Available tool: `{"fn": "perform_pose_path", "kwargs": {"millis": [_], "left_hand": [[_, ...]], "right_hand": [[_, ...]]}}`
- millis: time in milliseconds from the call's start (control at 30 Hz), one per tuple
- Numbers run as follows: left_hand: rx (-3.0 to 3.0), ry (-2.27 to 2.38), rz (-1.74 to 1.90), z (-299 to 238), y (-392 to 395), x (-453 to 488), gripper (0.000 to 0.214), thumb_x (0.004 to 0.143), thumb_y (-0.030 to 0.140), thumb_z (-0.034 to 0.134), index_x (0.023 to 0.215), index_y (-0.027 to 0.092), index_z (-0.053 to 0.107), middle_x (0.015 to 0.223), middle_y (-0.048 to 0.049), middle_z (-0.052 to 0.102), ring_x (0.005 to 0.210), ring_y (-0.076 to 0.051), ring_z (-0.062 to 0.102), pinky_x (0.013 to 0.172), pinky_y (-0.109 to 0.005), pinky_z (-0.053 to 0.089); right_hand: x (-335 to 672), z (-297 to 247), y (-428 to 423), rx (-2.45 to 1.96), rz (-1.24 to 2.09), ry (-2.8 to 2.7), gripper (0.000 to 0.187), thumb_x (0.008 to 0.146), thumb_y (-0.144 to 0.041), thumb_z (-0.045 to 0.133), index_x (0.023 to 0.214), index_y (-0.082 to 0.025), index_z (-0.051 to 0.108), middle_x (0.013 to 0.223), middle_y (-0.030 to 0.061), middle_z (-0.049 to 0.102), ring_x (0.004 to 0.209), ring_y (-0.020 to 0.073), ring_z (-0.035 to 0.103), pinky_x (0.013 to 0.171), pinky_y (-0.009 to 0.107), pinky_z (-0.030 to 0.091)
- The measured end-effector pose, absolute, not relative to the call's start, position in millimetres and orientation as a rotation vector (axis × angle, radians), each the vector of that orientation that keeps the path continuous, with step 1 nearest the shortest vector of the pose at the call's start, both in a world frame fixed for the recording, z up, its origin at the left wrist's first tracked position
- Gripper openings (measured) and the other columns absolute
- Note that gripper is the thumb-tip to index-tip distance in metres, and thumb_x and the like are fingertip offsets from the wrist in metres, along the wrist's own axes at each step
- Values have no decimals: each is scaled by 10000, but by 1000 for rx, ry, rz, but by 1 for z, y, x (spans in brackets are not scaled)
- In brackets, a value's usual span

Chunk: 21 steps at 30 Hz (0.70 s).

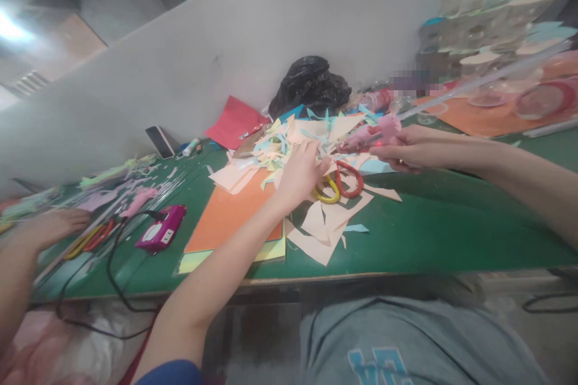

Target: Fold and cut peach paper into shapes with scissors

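Observation:
My right hand [409, 147] is wrapped round a pink hot glue gun [383, 128], its nozzle side turned left over the paper pile. A small red light glows on it, and a long clear glue stick [478, 81] runs out behind it. My left hand [300, 171] lies at the heap of paper scraps [280, 144], fingers bent down together; what they hold is hidden. Just right of it are scissors [345, 183] with one yellow and one red handle loop, blades covered by paper. Cut pale peach paper [325, 222] lies below the scissors.
Orange and yellow sheets [235, 216] lie under my left forearm on the green table [383, 234]. Behind the scraps sits a black plastic bag [309, 87]. Clear cups [487, 0] are stacked at right. A co-worker's hand [58, 225], a purple box [161, 228] and its cable are at left.

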State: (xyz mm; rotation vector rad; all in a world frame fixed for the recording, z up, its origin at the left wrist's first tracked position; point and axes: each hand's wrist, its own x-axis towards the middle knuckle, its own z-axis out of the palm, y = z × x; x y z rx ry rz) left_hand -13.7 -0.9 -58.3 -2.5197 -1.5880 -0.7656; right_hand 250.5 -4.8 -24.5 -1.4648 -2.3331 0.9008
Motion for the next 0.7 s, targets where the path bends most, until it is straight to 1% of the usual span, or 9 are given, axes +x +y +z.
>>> {"fn": "perform_pose_path", "kwargs": {"millis": [167, 267, 333, 533, 700], "left_hand": [[-2534, -1600, -789, -57, -1, -14, 288, 926, 284, 592, 1194, 188, 549, 1098, -86, 601, 1067, -237, 552, 944, -369, 443], [-2546, -1621, -838, -56, -2, -14, 280, 915, 275, 604, 1179, 195, 554, 1089, -79, 608, 1067, -234, 554, 945, -368, 444], [-2560, -1650, -885, -56, -2, -14, 279, 910, 273, 608, 1172, 192, 556, 1086, -76, 610, 1054, -226, 559, 940, -361, 445], [-2619, -1671, -1023, -61, 2, -15, 343, 890, 291, 630, 1209, 213, 530, 1075, -55, 611, 1035, -208, 561, 939, -349, 441], [-2650, -1643, -1081, -61, 1, -15, 325, 886, 293, 634, 1182, 214, 527, 1155, -74, 600, 1099, -216, 543, 977, -362, 427]], "right_hand": [[249, -21, -4, -1561, 916, -2276, 735, 835, -848, 405, 571, -176, 545, 506, 30, 554, 499, 130, 508, 556, 288, 374], [249, -19, -4, -1629, 941, -2154, 627, 859, -767, 480, 705, -176, 623, 592, 37, 622, 529, 143, 546, 547, 285, 393], [250, -20, -3, -1638, 935, -2110, 586, 865, -737, 501, 792, -179, 661, 634, 41, 650, 544, 150, 564, 547, 286, 404], [251, -26, 3, -1580, 915, -2102, 597, 849, -750, 502, 852, -185, 693, 658, 45, 657, 547, 159, 577, 566, 303, 441], [248, -29, 6, -1543, 921, -2099, 632, 832, -788, 489, 866, -192, 694, 660, 37, 642, 565, 166, 581, 563, 309, 443]]}}
